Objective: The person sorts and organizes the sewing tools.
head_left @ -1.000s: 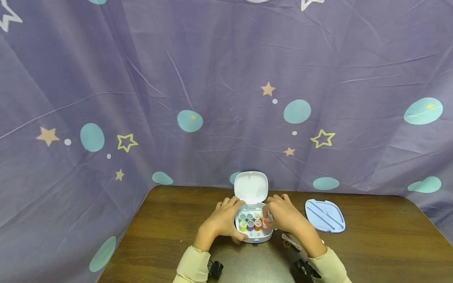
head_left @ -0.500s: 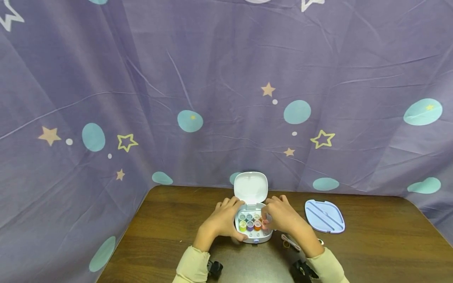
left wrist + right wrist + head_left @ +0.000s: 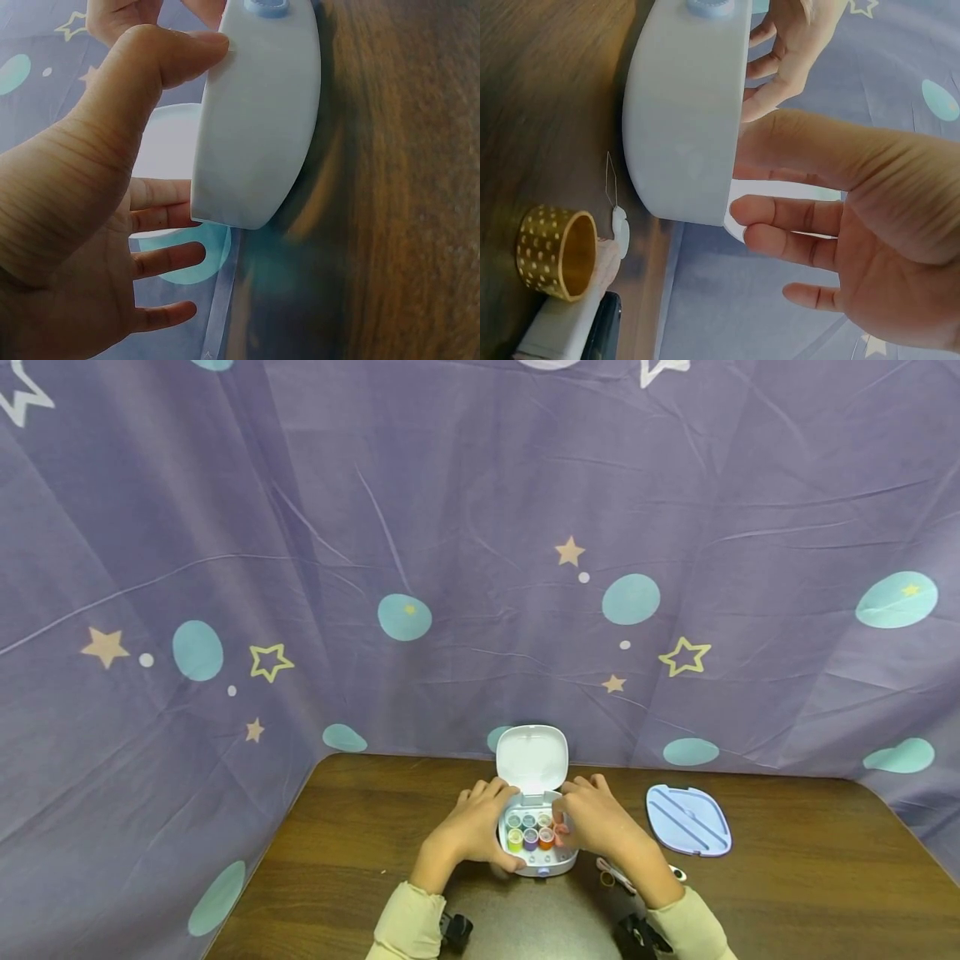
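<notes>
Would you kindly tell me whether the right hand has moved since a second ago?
Yes: in the head view, the right hand has shifted slightly left, farther over the white box.

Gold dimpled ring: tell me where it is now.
In the right wrist view, the gold dimpled ring sits at lower left on the table, near the needle threader, below-left of the white case.

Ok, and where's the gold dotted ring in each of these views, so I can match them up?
Head: low, right of centre, on the table just right of and nearer than the white case; small there, its dots too small to make out.
Left wrist: not in the picture.
Right wrist: the gold ring is at lower left, standing out clearly.
Shared landmark: the white case with its pale blue latch, in all three views.
</notes>
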A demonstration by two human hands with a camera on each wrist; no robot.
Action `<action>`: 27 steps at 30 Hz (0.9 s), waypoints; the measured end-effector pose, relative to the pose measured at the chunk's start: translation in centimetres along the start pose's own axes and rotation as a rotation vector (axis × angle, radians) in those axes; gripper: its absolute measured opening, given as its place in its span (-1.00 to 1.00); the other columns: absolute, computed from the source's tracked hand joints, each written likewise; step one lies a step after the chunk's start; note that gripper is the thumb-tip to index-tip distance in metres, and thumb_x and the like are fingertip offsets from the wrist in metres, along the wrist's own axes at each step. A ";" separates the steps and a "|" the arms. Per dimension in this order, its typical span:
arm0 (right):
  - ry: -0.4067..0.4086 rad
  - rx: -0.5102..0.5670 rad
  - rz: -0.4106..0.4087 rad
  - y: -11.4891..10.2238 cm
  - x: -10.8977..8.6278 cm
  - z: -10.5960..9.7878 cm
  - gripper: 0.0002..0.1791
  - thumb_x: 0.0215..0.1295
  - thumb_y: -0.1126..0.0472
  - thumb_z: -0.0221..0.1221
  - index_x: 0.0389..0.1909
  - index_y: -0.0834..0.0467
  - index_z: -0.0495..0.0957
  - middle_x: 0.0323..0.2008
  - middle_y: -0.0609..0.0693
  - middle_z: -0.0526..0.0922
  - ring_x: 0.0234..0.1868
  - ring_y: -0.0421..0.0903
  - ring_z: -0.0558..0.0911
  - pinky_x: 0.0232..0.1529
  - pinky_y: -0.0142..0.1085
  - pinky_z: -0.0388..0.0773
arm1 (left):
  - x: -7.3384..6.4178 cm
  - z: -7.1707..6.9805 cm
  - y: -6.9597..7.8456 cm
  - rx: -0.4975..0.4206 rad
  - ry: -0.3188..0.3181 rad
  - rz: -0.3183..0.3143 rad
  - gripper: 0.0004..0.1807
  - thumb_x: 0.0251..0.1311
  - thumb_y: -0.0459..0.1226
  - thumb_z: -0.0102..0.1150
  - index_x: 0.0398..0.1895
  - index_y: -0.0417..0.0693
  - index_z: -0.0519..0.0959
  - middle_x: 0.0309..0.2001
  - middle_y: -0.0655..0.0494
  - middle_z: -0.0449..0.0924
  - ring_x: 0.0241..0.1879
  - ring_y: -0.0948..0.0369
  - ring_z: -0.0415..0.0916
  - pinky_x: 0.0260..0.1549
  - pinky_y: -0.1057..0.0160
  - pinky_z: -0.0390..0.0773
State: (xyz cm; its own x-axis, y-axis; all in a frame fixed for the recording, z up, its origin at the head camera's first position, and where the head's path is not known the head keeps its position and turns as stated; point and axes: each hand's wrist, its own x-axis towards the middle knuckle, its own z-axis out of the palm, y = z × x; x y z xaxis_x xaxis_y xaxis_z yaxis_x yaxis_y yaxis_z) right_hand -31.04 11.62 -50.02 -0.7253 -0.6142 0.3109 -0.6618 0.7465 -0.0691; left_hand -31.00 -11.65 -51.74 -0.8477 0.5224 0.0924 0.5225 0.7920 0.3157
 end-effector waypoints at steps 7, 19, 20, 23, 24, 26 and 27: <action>-0.024 -0.013 0.022 -0.1 0.0 0.1 -0.68 -0.23 0.10 0.61 -0.62 -0.01 0.59 -0.50 -0.18 0.46 -0.33 -0.11 0.45 -0.12 -0.10 0.29 | 0.0 0.1 0.0 0.013 0.004 0.000 0.10 -0.36 0.14 0.67 0.35 -0.05 0.42 0.17 0.11 0.46 0.09 0.15 0.34 0.06 0.09 0.40; -0.013 -0.012 0.026 -0.6 -0.2 0.2 -0.68 -0.26 0.13 0.62 -0.65 0.00 0.59 -0.52 -0.18 0.47 -0.34 -0.12 0.44 -0.11 -0.10 0.29 | -0.1 0.4 0.2 0.065 0.004 -0.006 0.11 -0.37 0.15 0.66 0.35 -0.04 0.42 0.16 0.13 0.46 0.09 0.14 0.36 0.08 0.08 0.41; -0.011 -0.012 0.024 -0.6 -0.2 0.2 -0.67 -0.26 0.13 0.62 -0.66 0.00 0.59 -0.53 -0.18 0.46 -0.35 -0.13 0.44 -0.11 -0.10 0.29 | -0.1 0.4 0.2 0.068 0.005 -0.005 0.11 -0.37 0.16 0.66 0.35 -0.05 0.42 0.16 0.13 0.46 0.09 0.14 0.36 0.09 0.08 0.41; -0.005 -0.012 0.004 -0.7 -0.2 0.1 -0.67 -0.29 0.17 0.62 -0.70 0.00 0.57 -0.56 -0.19 0.45 -0.36 -0.13 0.45 -0.13 -0.11 0.28 | -0.1 0.4 0.2 0.076 0.007 0.004 0.11 -0.37 0.16 0.65 0.35 -0.04 0.42 0.17 0.13 0.45 0.10 0.14 0.35 0.09 0.07 0.41; -0.004 -0.014 0.000 -0.7 -0.1 0.0 -0.66 -0.29 0.18 0.62 -0.72 0.00 0.57 -0.57 -0.20 0.45 -0.35 -0.13 0.46 -0.13 -0.11 0.28 | -0.1 0.3 0.2 0.078 0.006 0.006 0.11 -0.37 0.16 0.65 0.35 -0.04 0.41 0.18 0.13 0.45 0.10 0.13 0.35 0.09 0.07 0.41; -0.001 -0.023 -0.010 -0.7 -0.1 0.0 -0.65 -0.31 0.20 0.61 -0.75 0.00 0.54 -0.59 -0.20 0.44 -0.35 -0.13 0.47 -0.14 -0.11 0.27 | 0.0 0.3 0.2 0.080 0.006 0.014 0.11 -0.38 0.16 0.65 0.35 -0.04 0.41 0.18 0.12 0.45 0.10 0.13 0.36 0.09 0.07 0.41; 0.001 -0.027 -0.014 -0.7 0.0 -0.1 -0.65 -0.33 0.21 0.60 -0.76 0.00 0.53 -0.59 -0.20 0.45 -0.35 -0.13 0.48 -0.14 -0.11 0.27 | 0.1 0.2 0.2 0.082 0.005 0.016 0.11 -0.37 0.16 0.65 0.35 -0.03 0.41 0.18 0.12 0.45 0.10 0.13 0.36 0.09 0.07 0.41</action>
State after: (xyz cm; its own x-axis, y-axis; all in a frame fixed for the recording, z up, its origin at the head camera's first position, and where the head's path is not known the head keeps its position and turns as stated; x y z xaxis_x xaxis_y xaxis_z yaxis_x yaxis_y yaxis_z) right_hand -30.52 11.13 -49.88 -0.7156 -0.6246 0.3127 -0.6666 0.7444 -0.0386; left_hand -30.93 -11.41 -51.89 -0.8394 0.5339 0.1021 0.5418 0.8067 0.2361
